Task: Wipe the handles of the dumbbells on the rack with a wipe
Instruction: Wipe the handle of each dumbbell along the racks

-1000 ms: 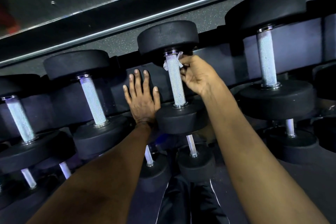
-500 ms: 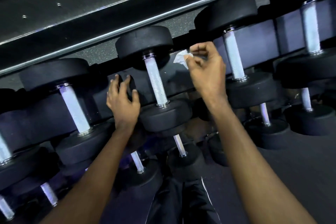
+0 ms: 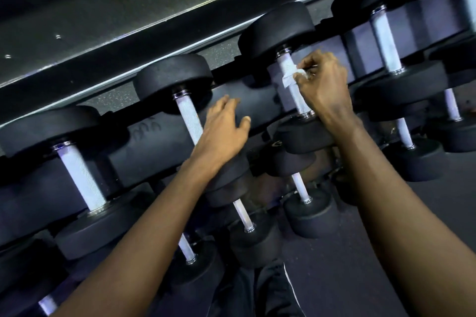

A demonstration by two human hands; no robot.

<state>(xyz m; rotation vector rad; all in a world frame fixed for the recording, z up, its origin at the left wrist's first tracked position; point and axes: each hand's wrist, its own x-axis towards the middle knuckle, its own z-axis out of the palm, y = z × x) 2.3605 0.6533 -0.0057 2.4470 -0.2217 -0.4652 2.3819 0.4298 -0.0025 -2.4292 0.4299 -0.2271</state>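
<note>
I am logging, largest first. Dark tiered metal rack (image 3: 139,139): carrying the dumbbells. Black round-headed dumbbell (image 3: 278,31), knurled silver handle (image 3: 298,99): long axis running up-frame, away from me. Left hand (image 3: 221,131): lying slack-fingered on the rack, farther off. Right hand (image 3: 324,85): pinching small crumpled white wipe (image 3: 289,76), pressing it against upper handle.
</note>
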